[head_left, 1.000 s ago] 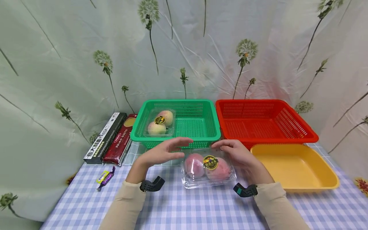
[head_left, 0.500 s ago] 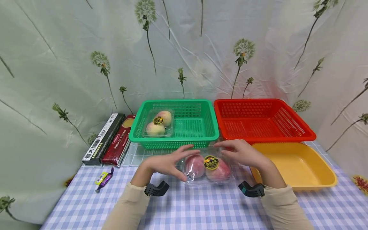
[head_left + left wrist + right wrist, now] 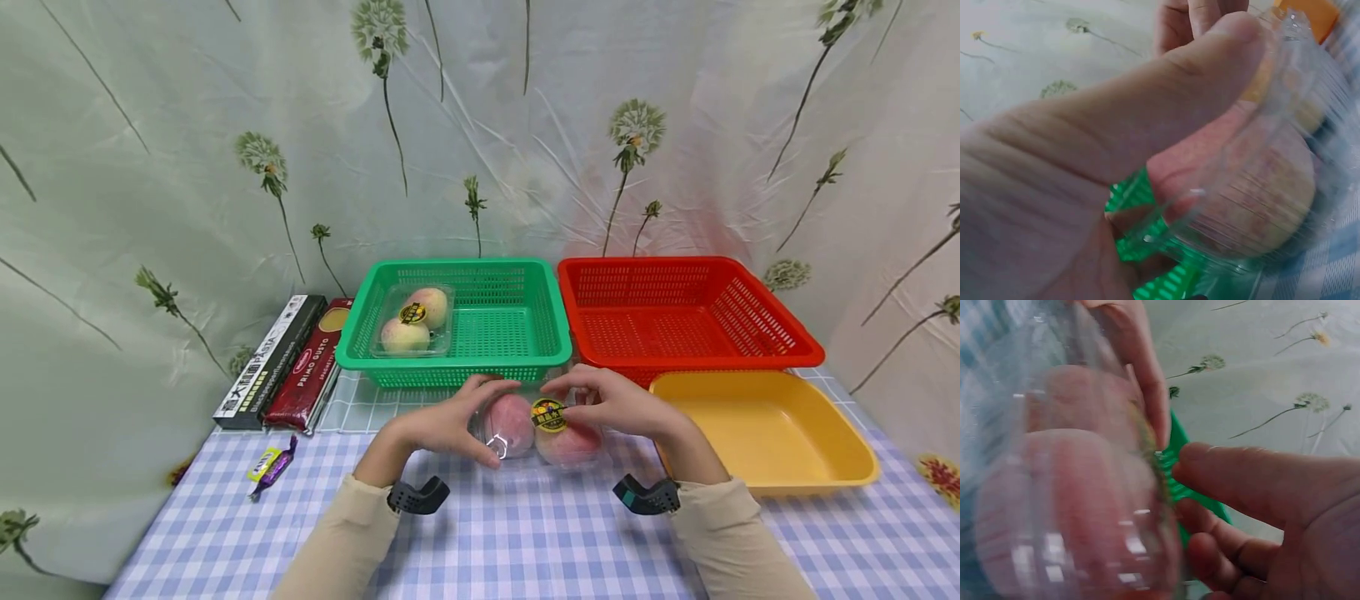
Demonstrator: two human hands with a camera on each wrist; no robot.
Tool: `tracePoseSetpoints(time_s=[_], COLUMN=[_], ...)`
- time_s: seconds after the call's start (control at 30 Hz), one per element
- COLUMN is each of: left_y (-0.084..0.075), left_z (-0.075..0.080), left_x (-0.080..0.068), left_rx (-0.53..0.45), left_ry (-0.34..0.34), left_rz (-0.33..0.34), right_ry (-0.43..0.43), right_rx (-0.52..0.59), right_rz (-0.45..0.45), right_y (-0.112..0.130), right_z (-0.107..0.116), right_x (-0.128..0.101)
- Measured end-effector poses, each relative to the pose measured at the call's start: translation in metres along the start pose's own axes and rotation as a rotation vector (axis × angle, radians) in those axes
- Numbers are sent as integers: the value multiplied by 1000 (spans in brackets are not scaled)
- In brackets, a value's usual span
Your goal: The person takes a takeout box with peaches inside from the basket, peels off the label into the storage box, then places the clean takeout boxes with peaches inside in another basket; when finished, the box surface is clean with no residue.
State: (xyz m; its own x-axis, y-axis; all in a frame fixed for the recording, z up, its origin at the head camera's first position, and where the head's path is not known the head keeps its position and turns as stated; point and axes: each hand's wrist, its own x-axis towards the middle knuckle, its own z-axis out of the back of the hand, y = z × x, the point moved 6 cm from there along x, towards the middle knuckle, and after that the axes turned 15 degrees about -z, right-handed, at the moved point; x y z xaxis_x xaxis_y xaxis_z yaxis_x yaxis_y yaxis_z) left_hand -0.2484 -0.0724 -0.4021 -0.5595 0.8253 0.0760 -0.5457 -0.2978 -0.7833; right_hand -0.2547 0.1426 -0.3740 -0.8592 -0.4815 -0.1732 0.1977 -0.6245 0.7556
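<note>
Just in front of the green basket [image 3: 457, 321], above the checked tabletop [image 3: 525, 542], both hands hold a clear clamshell of peaches [image 3: 542, 425]; the left hand [image 3: 442, 421] curls its grip round the pack's left end, thumb over the lid; the right hand [image 3: 622, 404] curls round the right end, fingertips near the yellow sticker; a second peach pack [image 3: 411, 321] lies inside the green basket; the red basket [image 3: 675, 312] and yellow tray [image 3: 757, 429] stand to the right; two pasta boxes [image 3: 288, 362] and a candy wrapper [image 3: 272, 465] lie left.
</note>
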Motion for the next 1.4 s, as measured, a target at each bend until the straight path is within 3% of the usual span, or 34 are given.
tracePoseSetpoints(time_s=[0.37,1.0,1.27,1.4], left_y=[14,13,13,14], left_z=[0,0,0,0], left_x=[0,-1,-1,0], left_rx=[-64,-72,-77,-81], left_ry=[-2,6,4,5], left_rz=[-18,-19,-12,-11], right_ry=[-96,-104,-206,-206], right_rx=[-19,-79,-184,-163], right_rz=[-60,-30,7,16], right_y=[3,7,12,13], right_z=[-9,-11,-15,-17], right_x=[5,4,8,8])
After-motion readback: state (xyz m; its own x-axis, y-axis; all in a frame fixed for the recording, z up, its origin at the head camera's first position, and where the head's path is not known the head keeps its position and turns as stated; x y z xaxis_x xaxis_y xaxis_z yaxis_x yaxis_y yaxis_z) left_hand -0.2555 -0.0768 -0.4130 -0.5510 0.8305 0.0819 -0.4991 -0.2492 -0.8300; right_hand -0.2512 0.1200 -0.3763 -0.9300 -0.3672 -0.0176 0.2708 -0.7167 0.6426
